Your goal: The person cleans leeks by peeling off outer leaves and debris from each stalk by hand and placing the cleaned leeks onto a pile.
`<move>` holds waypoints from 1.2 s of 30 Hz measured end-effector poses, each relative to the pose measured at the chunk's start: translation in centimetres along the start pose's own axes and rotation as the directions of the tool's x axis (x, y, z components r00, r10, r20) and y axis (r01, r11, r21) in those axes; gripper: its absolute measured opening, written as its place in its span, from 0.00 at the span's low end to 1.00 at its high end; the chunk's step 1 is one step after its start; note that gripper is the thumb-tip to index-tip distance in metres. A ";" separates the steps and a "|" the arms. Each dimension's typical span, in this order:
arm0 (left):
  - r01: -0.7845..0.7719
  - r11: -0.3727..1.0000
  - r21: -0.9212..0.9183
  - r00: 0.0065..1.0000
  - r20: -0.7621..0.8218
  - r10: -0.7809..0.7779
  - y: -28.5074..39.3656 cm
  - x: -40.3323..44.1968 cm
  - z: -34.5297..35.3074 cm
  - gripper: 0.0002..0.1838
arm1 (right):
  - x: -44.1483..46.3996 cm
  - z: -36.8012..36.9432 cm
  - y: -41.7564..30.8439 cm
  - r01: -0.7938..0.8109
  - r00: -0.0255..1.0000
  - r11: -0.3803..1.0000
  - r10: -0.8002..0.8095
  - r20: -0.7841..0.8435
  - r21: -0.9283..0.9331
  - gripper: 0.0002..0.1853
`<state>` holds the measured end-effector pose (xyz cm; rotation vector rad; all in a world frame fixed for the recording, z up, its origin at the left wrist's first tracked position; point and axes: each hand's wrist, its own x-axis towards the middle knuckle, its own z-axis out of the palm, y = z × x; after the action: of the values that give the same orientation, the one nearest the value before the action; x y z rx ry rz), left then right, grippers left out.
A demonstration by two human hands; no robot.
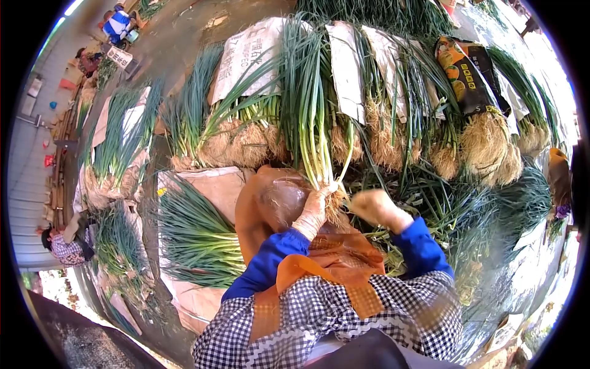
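My left hand (313,212) is closed around the white lower stalks of a bunch of green onions (316,135), just above their roots. The long leaves stretch away from me over the stacked bundles. Close on the right, my right hand (378,209) has its fingers curled in, slightly blurred; whether something thin is pinched in them is hidden. The tangled roots (334,208) hang between the two hands. Below them, a brown plastic-like apron (279,197) covers my lap.
Root-ended bundles (246,144) lie in a row ahead, with white sacking (252,58) on them and a black printed bag (464,77). Onions (203,237) rest on a sheet at left. Loose leaves (424,215) pile up at right. Another person (67,246) sits far left.
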<state>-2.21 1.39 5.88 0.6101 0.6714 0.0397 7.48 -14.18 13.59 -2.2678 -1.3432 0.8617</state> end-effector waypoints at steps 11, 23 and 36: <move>0.395 0.911 -0.118 0.867 0.377 -0.327 1.6 0.2 -0.5 0.18 | -2.4 2.4 10.6 -0.136 0.989 0.965 0.120 -0.083 -0.225 0.15; 0.257 0.876 -0.409 0.776 0.627 0.066 5.3 -2.6 -1.5 0.22 | 9.2 -2.3 5.9 -0.063 0.908 0.753 0.316 -0.275 0.656 0.26; 0.162 0.920 -0.358 0.933 0.360 -0.025 0.4 -0.9 -2.6 0.10 | 10.1 1.7 8.7 -0.544 0.717 0.833 0.526 -0.457 0.105 0.27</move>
<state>-4.35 2.88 5.04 0.1947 0.3302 -0.0283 15.67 -9.44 4.03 -2.7079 -0.4814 0.3770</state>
